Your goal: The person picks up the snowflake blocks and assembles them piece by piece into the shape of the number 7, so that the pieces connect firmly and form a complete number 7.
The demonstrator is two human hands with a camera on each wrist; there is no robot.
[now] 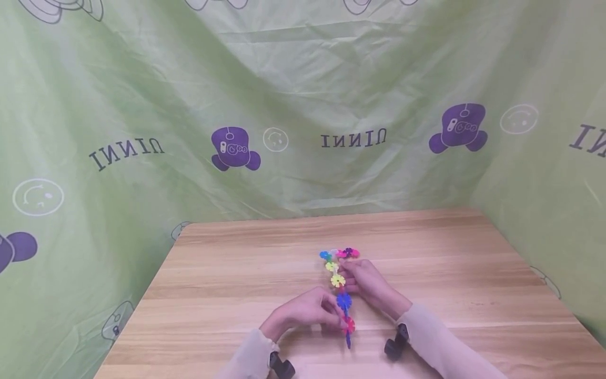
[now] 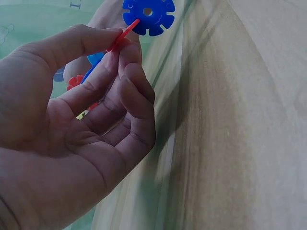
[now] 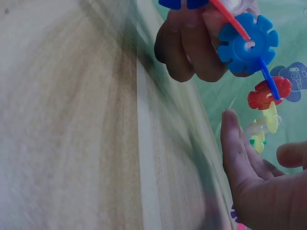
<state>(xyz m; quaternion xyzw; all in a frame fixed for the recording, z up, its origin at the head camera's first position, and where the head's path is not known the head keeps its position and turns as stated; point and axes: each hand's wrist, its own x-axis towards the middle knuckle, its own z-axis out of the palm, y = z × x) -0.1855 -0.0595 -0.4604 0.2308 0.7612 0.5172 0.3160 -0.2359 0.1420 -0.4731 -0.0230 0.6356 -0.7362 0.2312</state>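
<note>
A chain of slotted, flower-shaped plastic discs runs away from me above the table, through a blue disc [image 1: 344,302] and a yellow disc [image 1: 337,281]. My left hand [image 1: 307,309] pinches a red disc [image 2: 125,36] by its edge near the chain's close end, between thumb and index finger. A dark blue disc [image 2: 160,13] slots into that red one. On the chain's right side, my right hand [image 1: 371,283] has its fingers extended and thumb apart. In the right wrist view, the right hand [image 3: 261,184] is beside yellow and clear discs; contact cannot be told.
The chain bends at its far end, where a light blue disc [image 1: 324,255] and a purple disc [image 1: 348,252] show. Under it is a wood-grain table [image 1: 227,268]. Green printed cloth [image 1: 303,179] hangs behind and at both sides.
</note>
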